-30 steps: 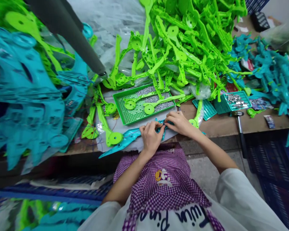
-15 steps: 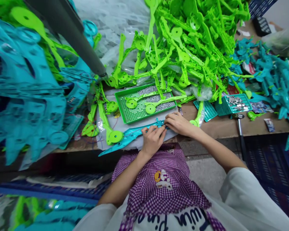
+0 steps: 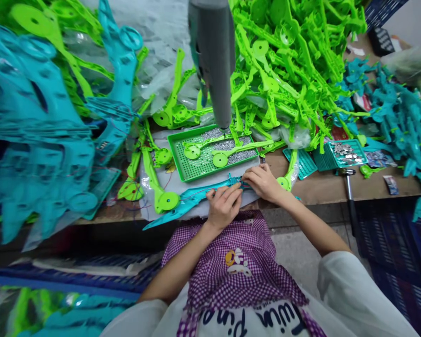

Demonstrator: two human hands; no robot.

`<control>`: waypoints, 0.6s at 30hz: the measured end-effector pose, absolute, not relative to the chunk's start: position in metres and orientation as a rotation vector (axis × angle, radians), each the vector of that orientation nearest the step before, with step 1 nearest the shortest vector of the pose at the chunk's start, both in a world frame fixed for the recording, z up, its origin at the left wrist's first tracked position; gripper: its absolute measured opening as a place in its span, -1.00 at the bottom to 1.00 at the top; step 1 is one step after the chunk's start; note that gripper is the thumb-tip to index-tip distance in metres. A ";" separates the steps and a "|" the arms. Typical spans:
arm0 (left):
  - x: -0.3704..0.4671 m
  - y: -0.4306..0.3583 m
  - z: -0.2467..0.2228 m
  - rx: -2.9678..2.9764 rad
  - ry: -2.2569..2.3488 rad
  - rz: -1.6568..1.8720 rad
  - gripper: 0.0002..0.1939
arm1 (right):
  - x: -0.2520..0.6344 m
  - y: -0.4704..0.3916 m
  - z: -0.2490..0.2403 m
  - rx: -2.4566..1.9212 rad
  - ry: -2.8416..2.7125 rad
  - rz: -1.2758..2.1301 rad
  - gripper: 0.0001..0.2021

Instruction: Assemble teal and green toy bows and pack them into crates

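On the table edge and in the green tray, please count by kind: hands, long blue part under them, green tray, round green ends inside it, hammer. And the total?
Hands, left and right: 2
Long blue part: 1
Green tray: 1
Round green ends: 2
Hammer: 1
Total: 7

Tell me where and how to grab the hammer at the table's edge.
Take the hammer by its black grip, coming from the person's side. That end juts past the front edge of the table, so fingers could probably wrap around it, while the metal head rests on top. The right hand is nearer.
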State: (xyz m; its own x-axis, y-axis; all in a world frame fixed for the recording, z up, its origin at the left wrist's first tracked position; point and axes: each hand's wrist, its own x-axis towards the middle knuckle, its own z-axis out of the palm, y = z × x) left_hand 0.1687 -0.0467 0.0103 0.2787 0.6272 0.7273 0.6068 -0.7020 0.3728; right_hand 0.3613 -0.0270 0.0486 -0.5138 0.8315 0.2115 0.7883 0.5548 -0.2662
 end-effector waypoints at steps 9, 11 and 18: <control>0.170 -0.047 0.008 2.490 1.091 1.313 -0.80 | 0.364 -0.032 0.056 -1.432 -2.398 0.379 -0.77; 0.170 -0.048 0.007 2.497 1.182 1.234 -0.76 | 0.360 -0.027 0.056 -1.464 -2.383 0.429 -0.78; 0.169 -0.051 0.003 2.485 1.256 1.133 -0.67 | 0.351 -0.017 0.047 -1.625 -2.265 0.547 -0.79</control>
